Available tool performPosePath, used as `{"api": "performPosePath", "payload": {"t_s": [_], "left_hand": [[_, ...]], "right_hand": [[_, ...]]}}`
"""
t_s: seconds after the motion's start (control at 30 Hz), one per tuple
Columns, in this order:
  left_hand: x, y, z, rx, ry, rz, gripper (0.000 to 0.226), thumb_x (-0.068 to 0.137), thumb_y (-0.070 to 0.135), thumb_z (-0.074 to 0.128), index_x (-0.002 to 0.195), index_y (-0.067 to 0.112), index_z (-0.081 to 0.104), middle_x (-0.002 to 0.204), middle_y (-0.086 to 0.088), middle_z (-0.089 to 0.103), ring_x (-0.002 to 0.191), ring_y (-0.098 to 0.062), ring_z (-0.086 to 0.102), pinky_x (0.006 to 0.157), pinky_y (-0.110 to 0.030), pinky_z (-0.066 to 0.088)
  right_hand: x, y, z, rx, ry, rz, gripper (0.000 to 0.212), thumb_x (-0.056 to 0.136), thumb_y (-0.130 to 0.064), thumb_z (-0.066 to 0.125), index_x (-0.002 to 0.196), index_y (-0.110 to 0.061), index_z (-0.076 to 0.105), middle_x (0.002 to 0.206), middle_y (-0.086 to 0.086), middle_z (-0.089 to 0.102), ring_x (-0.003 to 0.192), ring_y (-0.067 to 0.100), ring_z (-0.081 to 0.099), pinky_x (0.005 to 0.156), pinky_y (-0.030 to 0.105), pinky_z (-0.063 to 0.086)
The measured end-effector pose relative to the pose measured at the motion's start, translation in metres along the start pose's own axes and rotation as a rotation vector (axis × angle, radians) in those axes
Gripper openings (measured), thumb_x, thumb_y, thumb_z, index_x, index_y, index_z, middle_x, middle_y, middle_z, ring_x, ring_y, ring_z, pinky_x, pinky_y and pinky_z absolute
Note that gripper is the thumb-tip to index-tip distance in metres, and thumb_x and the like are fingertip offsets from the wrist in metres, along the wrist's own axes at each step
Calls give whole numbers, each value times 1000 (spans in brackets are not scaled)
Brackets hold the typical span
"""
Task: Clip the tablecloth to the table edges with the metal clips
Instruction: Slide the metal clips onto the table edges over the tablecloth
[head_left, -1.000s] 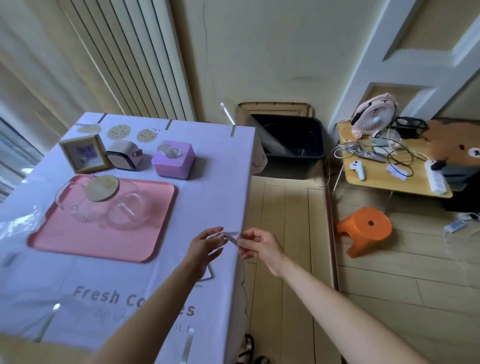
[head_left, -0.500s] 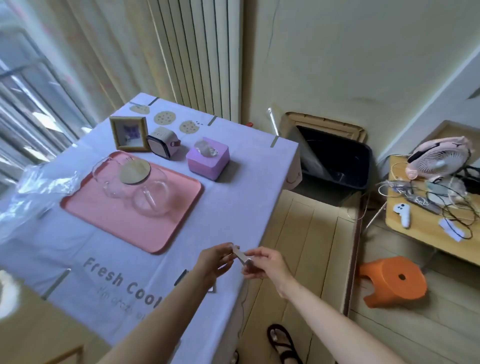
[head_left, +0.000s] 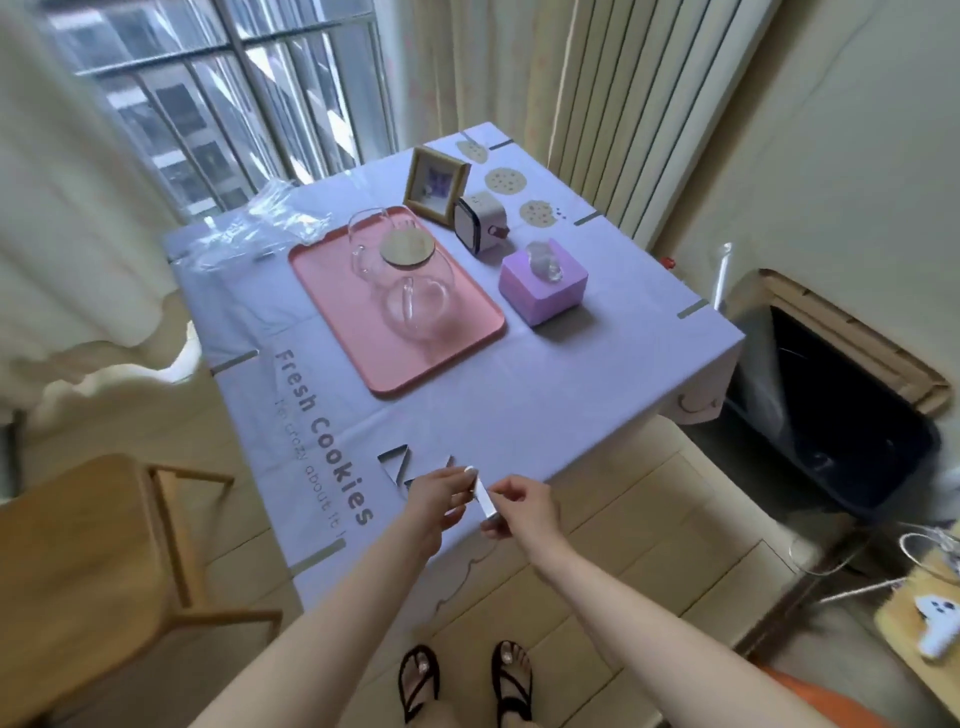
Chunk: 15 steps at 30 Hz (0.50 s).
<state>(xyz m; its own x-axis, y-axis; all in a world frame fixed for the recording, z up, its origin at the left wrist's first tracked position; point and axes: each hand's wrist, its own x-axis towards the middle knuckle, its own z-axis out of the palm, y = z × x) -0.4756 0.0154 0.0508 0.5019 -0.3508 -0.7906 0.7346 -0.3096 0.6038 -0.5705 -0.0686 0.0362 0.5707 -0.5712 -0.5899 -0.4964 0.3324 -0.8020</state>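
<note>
The tablecloth (head_left: 545, 395) lies spread flat. Fitted clips (head_left: 692, 309) already grip its far right and near left edges. The near right edge shows none, so by judgement that edge remains to be secured. Loose clips (head_left: 395, 462) lie on the cloth near it. Over this edge, the left hand (head_left: 439, 501) and right hand (head_left: 522, 509) each pinch one end of a metal clip (head_left: 484, 498).

— What stands on the surface (head_left: 545, 395)?
— A pink tray (head_left: 322, 296) in the middle, carrying a glass teapot (head_left: 400, 260) and a glass cup (head_left: 415, 309).
— And by the far corner?
— A photo frame (head_left: 436, 184), upright, with a small white device (head_left: 479, 222) just beside it. A purple box (head_left: 543, 283) sits toward the right corner, and crumpled clear plastic (head_left: 270, 213) lies near the left corner.
</note>
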Motion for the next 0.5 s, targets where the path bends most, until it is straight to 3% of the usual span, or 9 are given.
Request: {"api": "performPosePath", "payload": {"t_s": [0.17, 0.37, 0.5], "left_hand": [[-12, -19, -33, -55, 108, 10, 3, 87, 11, 64, 85, 12, 63, 69, -1, 61, 67, -10, 58, 58, -21, 38], [-16, -41, -78, 63, 145, 1, 6, 87, 8, 63, 85, 11, 59, 75, -4, 63, 69, -11, 60, 63, -22, 41], [-18, -70, -99, 133, 236, 29, 8, 83, 11, 68, 83, 11, 60, 77, -4, 64, 70, -13, 59, 58, -23, 40]], "right_hand": [[-11, 13, 25, -69, -132, 34, 12, 84, -9, 63, 72, -8, 62, 60, 7, 60, 47, 21, 58, 49, 25, 48], [-21, 42, 59, -90, -259, 77, 8, 87, -5, 59, 82, -3, 65, 67, 10, 60, 56, 25, 58, 52, 30, 53], [-33, 64, 75, -124, -265, 136, 9, 84, -9, 66, 77, -4, 65, 67, 9, 61, 56, 26, 60, 45, 25, 49]]}}
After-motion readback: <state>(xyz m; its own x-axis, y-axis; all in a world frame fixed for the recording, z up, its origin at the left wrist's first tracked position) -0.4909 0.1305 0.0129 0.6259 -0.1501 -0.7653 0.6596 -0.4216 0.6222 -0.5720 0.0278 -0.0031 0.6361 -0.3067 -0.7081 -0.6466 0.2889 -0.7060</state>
